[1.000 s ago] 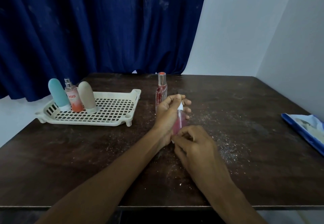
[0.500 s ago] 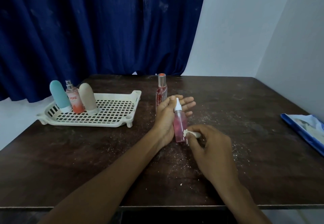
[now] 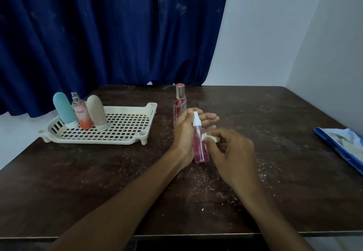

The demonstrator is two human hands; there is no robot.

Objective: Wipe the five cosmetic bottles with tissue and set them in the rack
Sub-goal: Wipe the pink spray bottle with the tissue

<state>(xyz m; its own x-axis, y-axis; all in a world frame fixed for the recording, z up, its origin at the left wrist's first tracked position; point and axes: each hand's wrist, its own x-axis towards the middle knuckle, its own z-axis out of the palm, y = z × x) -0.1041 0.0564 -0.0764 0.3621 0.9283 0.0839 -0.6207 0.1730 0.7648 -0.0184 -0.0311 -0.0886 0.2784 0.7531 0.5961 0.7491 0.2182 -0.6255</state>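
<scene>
The pink spray bottle is stood upright on the counter, braced against the left hand, fingers stretched flat. A tissue wad is pinched in the right hand and pressed to its side. Light, smooth, easily tipped, probably: best gripped round the body, not the nozzle.

A dark blue curtain hangs in heavy folds across the back, covering the left and middle of the view. To its right stands a plain pale wall, which meets a second pale wall at a corner on the right. In front lies a dark brown wooden worktop, scuffed and scattered with white specks. The light is soft and even.
</scene>
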